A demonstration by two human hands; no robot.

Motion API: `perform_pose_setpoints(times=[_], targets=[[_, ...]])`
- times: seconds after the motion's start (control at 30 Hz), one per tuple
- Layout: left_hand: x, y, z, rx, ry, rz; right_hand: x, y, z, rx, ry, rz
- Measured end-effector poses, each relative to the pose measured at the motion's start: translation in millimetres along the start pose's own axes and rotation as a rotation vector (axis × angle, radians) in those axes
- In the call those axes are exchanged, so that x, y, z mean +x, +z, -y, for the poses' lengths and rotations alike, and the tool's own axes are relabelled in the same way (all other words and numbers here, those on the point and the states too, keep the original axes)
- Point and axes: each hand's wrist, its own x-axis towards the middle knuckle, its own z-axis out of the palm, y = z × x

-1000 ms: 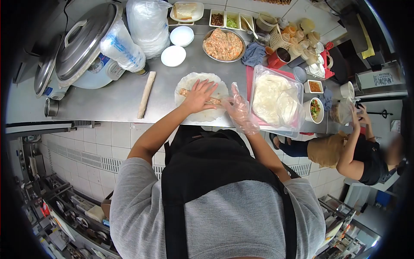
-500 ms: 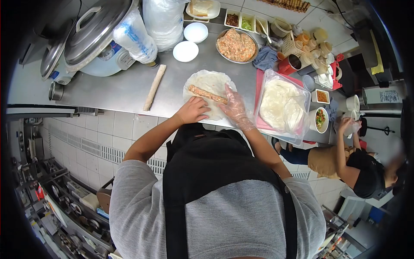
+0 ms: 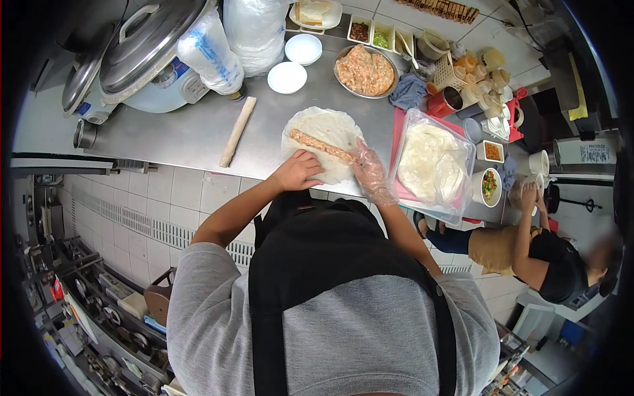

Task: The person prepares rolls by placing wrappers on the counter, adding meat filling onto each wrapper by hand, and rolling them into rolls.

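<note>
Wrapper [image 3: 314, 124] lay flat on tabletop [image 3: 178, 135], strip of meat mix [image 3: 320, 144] across it. Hands were apart: bare left hand [image 3: 300, 172] touched wrapper's 7 o'clock edge, gloved right hand [image 3: 374, 173] sat at 4, by strip's end; couldn't tell if either gripped. From wrapper: metal bowl [image 3: 395, 79] held more mix at 1 o'clock, plastic tray [image 3: 469, 149] held pale sheets [image 3: 419, 155] at 3, pale roll [image 3: 238, 132] lay at 9.
</note>
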Motion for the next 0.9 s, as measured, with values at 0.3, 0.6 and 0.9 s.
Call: perform_pose_setpoints(times=[0.3,0.6,0.9], targets=[[52.5,17.1,-2.5,0.210,-0.125,-0.198,-10.8,2.5,-4.3,-0.047,-0.030,-0.120],[73.1,44.3,20.7,0.275,-0.051,-0.132,-9.4,18.2,-5.1,0.202,0.069,-0.345],[82.3,37.8,14.2,0.068,-0.021,-0.165,-8.5,5.8,0.2,0.471,0.120,-0.343]])
